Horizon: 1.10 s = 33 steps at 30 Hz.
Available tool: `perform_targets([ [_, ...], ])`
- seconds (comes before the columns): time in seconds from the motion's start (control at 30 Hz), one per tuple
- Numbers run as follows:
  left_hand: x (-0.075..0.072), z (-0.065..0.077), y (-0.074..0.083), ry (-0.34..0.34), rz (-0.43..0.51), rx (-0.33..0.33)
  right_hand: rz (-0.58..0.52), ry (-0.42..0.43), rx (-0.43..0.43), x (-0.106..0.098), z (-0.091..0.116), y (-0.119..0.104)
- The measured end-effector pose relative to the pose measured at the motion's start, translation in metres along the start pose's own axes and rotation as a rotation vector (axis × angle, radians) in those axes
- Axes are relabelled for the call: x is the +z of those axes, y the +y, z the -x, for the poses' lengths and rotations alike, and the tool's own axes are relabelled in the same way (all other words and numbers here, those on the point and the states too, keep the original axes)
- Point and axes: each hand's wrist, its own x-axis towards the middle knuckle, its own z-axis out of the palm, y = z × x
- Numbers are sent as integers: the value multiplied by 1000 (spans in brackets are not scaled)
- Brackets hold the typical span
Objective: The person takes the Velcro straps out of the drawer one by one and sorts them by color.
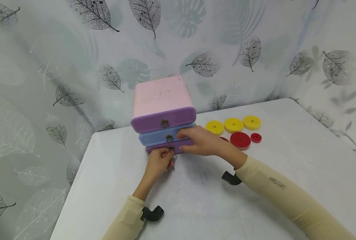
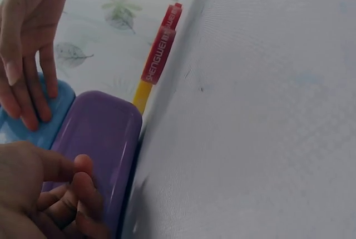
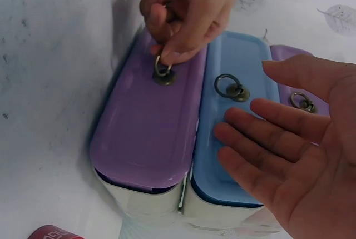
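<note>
A small cabinet (image 1: 162, 95) with a pink top stands on the table, its three drawers stacked. The thumb and fingers of my left hand (image 1: 159, 162) pinch the metal ring pull (image 3: 163, 66) of the bottom purple drawer (image 3: 147, 133). My right hand (image 1: 202, 141) has its fingers extended, fingertips right at the front of the middle blue drawer (image 3: 222, 158), beside that drawer's ring pull (image 3: 228, 86). Above it is the top purple drawer (image 1: 147, 124), with a ring pull (image 1: 164, 124) hanging down. The bottom drawer looks nearly flush with its case in the right wrist view.
Three yellow rolls (image 1: 233, 125) lie flat right of the cabinet. In front of them are red rolls (image 1: 240, 140), one partly hidden behind my right hand. A dark curved piece sits by each wrist. Leaf-patterned cloth (image 1: 171, 46) hangs close behind the white table (image 1: 193, 203).
</note>
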Motion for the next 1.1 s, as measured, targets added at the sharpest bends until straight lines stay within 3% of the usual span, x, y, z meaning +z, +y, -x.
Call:
perform_targets([
  [0.47,4,16,13,75,-59,-24,-6,17,-16,3,-10,5],
  [0.8,0,30,19,78,-90,-32,26,1,-13,5,-15,3],
  [1.1,1,49,21,39,-132,-39,69,-132,81,10,-15,11],
])
